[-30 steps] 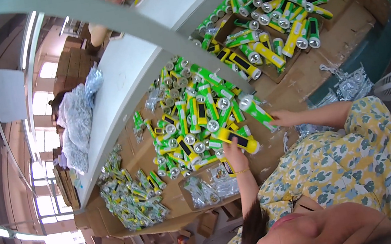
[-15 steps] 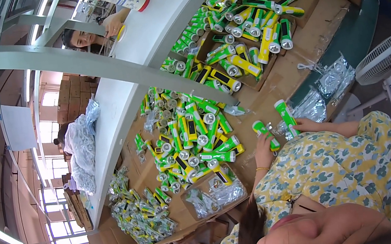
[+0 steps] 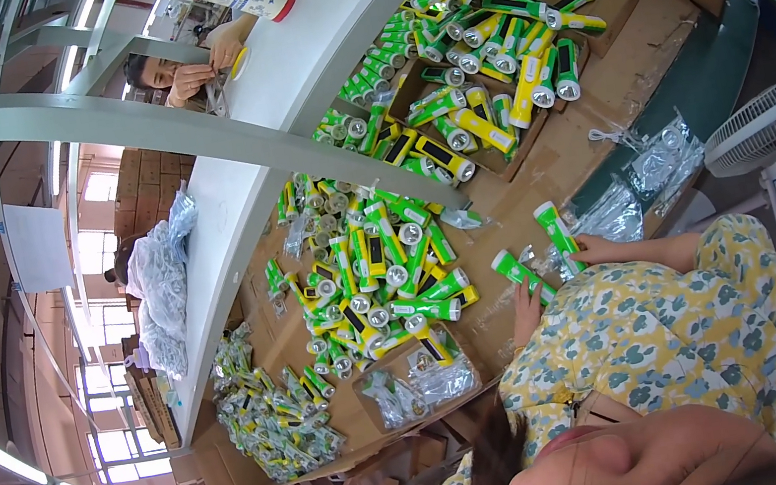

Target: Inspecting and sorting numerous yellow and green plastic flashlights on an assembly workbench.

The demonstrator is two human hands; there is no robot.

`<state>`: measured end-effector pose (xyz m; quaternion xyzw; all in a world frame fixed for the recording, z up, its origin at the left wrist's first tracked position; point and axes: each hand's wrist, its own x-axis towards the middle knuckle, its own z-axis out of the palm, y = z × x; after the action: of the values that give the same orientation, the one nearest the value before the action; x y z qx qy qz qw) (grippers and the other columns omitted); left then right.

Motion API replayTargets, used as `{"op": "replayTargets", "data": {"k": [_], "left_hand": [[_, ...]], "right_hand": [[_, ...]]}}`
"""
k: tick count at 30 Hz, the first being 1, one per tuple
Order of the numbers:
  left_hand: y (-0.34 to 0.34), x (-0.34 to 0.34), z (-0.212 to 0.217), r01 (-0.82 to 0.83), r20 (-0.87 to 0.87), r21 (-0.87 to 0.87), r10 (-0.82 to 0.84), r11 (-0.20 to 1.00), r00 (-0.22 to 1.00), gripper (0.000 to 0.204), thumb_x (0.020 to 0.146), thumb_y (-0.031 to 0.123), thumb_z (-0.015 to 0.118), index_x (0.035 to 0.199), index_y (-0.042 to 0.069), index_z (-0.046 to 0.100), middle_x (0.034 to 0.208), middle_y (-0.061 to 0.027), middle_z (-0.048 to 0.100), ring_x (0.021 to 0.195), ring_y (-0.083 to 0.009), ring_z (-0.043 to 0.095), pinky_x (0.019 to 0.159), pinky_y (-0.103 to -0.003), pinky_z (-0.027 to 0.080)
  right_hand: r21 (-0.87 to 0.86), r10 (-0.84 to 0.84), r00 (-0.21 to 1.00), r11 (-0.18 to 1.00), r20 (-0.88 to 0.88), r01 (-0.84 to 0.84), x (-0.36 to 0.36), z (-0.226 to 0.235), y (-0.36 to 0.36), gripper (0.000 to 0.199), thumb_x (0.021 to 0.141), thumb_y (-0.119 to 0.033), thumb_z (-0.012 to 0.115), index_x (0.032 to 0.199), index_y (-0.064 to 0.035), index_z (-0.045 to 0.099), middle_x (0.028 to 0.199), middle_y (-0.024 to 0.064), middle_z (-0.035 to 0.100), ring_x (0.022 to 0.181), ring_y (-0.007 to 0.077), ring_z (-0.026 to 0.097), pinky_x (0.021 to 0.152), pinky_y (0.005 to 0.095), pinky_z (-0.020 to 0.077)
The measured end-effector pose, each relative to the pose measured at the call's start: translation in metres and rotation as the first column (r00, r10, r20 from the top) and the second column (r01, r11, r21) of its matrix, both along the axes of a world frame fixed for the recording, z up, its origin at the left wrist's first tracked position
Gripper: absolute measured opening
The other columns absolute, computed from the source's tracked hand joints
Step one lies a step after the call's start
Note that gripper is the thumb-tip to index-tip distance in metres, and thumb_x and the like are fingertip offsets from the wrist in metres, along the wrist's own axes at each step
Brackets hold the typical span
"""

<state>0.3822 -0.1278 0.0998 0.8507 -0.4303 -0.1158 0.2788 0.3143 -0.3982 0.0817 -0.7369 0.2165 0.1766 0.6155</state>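
The left hand (image 3: 523, 301) grips one green plastic flashlight (image 3: 521, 275) and the right hand (image 3: 593, 250) seemingly another green-and-white plastic flashlight (image 3: 556, 229), both just beside a heap of green and yellow flashlights (image 3: 378, 279) on the brown cardboard-covered bench (image 3: 592, 127).

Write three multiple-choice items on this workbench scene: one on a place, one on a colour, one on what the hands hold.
1. Where is the white fan?
A. at the picture's right edge
B. on the flashlight pile
C. inside a cardboard box

2. What colours are the flashlights?
A. red and black
B. green and yellow
C. blue and white

3. What do the hands hold?
A. one clear bag between them
B. nothing
C. one flashlight each

Answers: 1 A, the fan stands right of the bench. 2 B, the pile is green and yellow. 3 C, the left hand grips a flashlight, the right hand grips another flashlight.
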Motion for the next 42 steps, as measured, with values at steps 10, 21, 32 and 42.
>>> {"op": "replayTargets", "data": {"k": [10,21,32,42], "left_hand": [[0.002,0.006,-0.025,0.007,0.040,-0.034,-0.006,0.999,0.999,0.052,0.080,0.021,0.063,0.129,0.013,0.052,0.143,-0.0209,0.033,0.130,-0.0465,0.030,0.106,-0.050,0.029],[-0.001,0.005,-0.004,-0.014,-0.006,-0.036,0.014,0.999,1.000,0.060,0.074,-0.003,0.056,0.132,0.012,0.049,0.146,-0.0163,0.030,0.135,-0.0393,0.025,0.110,-0.045,0.027],[-0.003,0.007,0.001,-0.036,-0.006,-0.067,0.036,0.997,0.999,0.059,0.074,-0.004,0.055,0.131,0.012,0.050,0.145,-0.0165,0.031,0.134,-0.0400,0.027,0.109,-0.045,0.028],[-0.004,0.006,0.005,-0.054,0.017,-0.065,0.055,0.996,0.998,0.059,0.073,-0.006,0.054,0.129,0.011,0.050,0.144,-0.0163,0.032,0.133,-0.0392,0.028,0.109,-0.045,0.029]], "right_hand": [[-0.077,0.035,0.998,0.997,0.051,-0.031,0.002,-0.005,-0.001,0.052,0.084,-0.037,0.066,0.113,0.0033,0.050,0.089,0.0132,0.064,0.070,0.0184,0.063,0.062,0.0318,0.0504],[-0.046,0.007,0.994,0.999,0.106,-0.002,0.003,-0.013,0.001,0.049,0.084,-0.036,0.067,0.109,0.0023,0.051,0.085,0.0126,0.063,0.068,0.0172,0.062,0.059,0.0318,0.0494],[-0.044,0.036,0.994,0.999,0.101,-0.032,0.010,-0.030,0.000,0.050,0.085,-0.034,0.066,0.112,0.0044,0.049,0.086,0.0118,0.062,0.068,0.0156,0.060,0.060,0.0302,0.0484],[-0.030,0.030,0.993,0.999,0.113,-0.026,0.010,-0.028,0.002,0.052,0.085,-0.036,0.066,0.114,0.0042,0.048,0.089,0.0122,0.062,0.069,0.0152,0.059,0.061,0.0293,0.0482]]}}
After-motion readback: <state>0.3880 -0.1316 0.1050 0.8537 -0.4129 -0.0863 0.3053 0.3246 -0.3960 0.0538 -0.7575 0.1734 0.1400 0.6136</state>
